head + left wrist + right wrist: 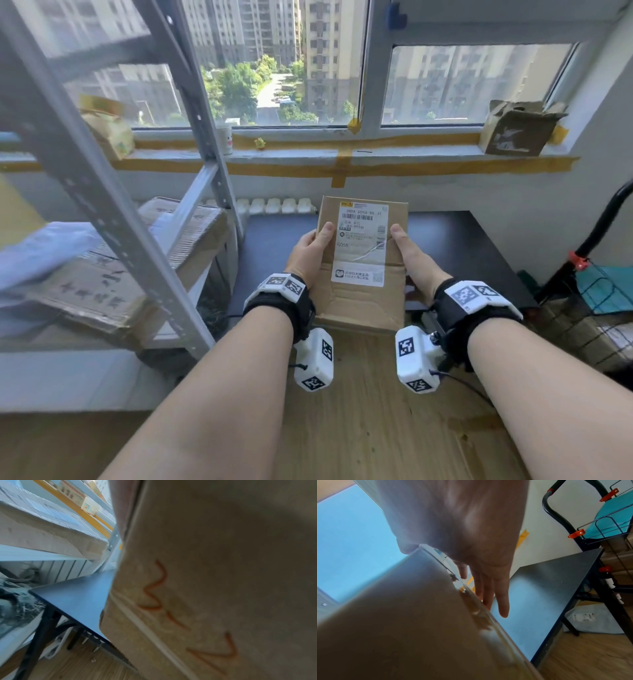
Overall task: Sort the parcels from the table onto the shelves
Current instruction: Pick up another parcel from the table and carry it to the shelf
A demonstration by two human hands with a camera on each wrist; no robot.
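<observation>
- Between both hands, above the dark table (462,246): cardboard parcel (359,298), held off the surface, long axis running away from the person, label face up.
- White shipping label (363,240): barcodes, "0058" legible; smaller print too fine to read.
- Underside, left wrist view: orange handwritten marks (180,608), blurred.
- Left hand (313,250): grips left edge, thumb on top.
- Right hand (411,257): grips right edge, thumb on top, fingers (502,601) straight beneath.
- Left of the hands: metal shelves (113,219) holding boxes.

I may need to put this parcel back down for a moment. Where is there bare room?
The dark table is bare on both sides of the parcel held by the left hand and right hand. The shelf on the left is crowded with cardboard boxes.
</observation>
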